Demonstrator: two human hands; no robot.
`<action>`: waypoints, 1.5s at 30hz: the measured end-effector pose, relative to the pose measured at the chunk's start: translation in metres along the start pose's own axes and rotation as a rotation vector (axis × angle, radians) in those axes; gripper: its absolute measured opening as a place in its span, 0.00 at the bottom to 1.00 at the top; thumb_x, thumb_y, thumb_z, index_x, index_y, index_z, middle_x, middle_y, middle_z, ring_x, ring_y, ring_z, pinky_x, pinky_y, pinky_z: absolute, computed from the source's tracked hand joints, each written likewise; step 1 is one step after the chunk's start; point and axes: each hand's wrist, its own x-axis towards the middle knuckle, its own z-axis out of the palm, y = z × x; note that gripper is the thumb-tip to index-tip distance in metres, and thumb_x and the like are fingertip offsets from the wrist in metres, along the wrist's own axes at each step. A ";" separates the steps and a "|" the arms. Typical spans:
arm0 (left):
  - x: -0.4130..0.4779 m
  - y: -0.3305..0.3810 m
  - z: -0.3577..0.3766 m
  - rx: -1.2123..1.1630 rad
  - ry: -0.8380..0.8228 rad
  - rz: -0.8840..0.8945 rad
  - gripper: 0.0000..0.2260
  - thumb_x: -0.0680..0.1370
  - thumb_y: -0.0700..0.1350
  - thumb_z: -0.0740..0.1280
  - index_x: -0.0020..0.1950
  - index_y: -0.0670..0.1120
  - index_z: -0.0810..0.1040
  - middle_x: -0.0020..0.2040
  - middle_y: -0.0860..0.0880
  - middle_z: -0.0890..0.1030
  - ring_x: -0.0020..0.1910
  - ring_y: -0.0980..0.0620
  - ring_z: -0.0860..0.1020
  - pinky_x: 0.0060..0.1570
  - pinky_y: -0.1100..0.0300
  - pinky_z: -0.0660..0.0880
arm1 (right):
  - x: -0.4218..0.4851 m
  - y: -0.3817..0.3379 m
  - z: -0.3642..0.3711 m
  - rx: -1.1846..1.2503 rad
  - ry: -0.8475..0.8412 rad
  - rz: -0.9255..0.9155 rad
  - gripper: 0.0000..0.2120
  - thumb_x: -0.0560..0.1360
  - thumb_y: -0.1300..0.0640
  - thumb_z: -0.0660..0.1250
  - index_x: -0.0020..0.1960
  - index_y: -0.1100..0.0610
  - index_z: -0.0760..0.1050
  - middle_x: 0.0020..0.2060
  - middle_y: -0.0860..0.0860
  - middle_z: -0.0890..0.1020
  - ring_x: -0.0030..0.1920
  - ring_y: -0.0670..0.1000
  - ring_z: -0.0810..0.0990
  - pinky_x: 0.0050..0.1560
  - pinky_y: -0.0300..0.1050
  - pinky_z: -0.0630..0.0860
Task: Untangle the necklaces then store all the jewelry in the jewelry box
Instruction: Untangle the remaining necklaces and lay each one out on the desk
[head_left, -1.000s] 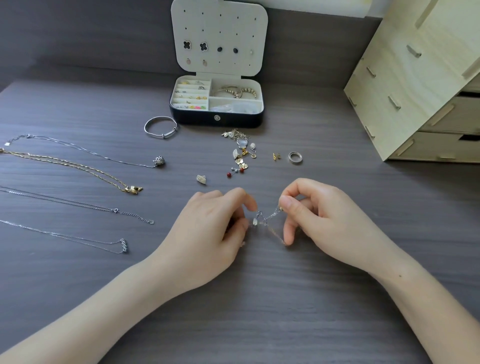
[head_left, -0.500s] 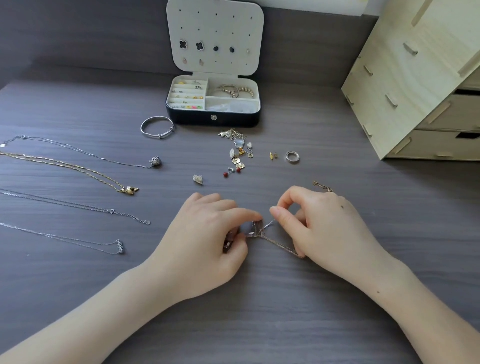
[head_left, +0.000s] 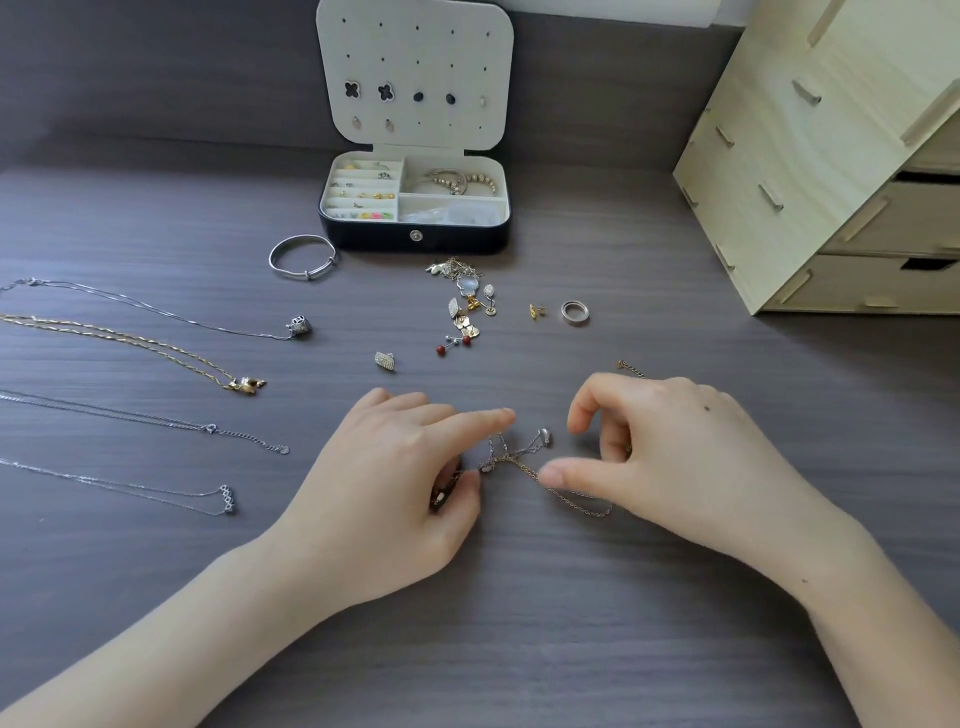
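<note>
1. The tangle (head_left: 511, 454) lies on the table (head_left: 519, 623), well in front of the box (head_left: 363, 241) and between the two hands. Its silver and gold chains are crossed.
2. A second ago the right hand (head_left: 675, 457) pinched the chain and held it off the table. That pinch has now let go and the knot is down flat.
3. The right thumb and forefinger stand wide apart. The thumb lies straight on the gold chain and pins it. The forefinger hooks above and touches nothing. A chain end shows past this hand on the box side.
4. The left hand (head_left: 395, 483) has sent its forefinger straight out over the knot. Its thumb seems to pinch a chain against the curled fingers beneath.
5. This looks like a regrip, with the knot spread flat to find the loop to pull next. The chains are not yet free.
6. Four necklaces (head_left: 244, 385) lie straight and apart, front-left of the box. A bangle (head_left: 306, 275) sits near its front-left corner. Earrings (head_left: 462, 312) and a ring (head_left: 575, 313) lie in front of it. All of these are yet to be stored.
</note>
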 end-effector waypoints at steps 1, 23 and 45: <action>0.000 0.000 0.000 -0.008 -0.004 -0.002 0.19 0.69 0.48 0.59 0.56 0.53 0.81 0.30 0.59 0.69 0.31 0.54 0.70 0.32 0.53 0.71 | -0.001 0.003 -0.003 -0.028 -0.046 -0.029 0.19 0.63 0.31 0.64 0.44 0.44 0.70 0.33 0.41 0.75 0.37 0.39 0.71 0.37 0.34 0.64; -0.003 0.000 -0.002 0.039 0.009 0.000 0.18 0.69 0.50 0.59 0.54 0.49 0.82 0.30 0.61 0.63 0.29 0.53 0.71 0.31 0.59 0.67 | -0.004 0.009 -0.003 0.025 -0.158 -0.320 0.10 0.68 0.42 0.71 0.38 0.42 0.70 0.36 0.39 0.74 0.44 0.42 0.71 0.44 0.31 0.64; -0.009 0.004 -0.011 0.164 0.103 0.161 0.08 0.68 0.44 0.65 0.40 0.53 0.84 0.38 0.50 0.76 0.34 0.47 0.69 0.37 0.58 0.57 | 0.020 -0.001 0.033 0.077 0.214 -0.295 0.07 0.70 0.49 0.63 0.43 0.51 0.76 0.35 0.41 0.73 0.39 0.47 0.69 0.40 0.44 0.69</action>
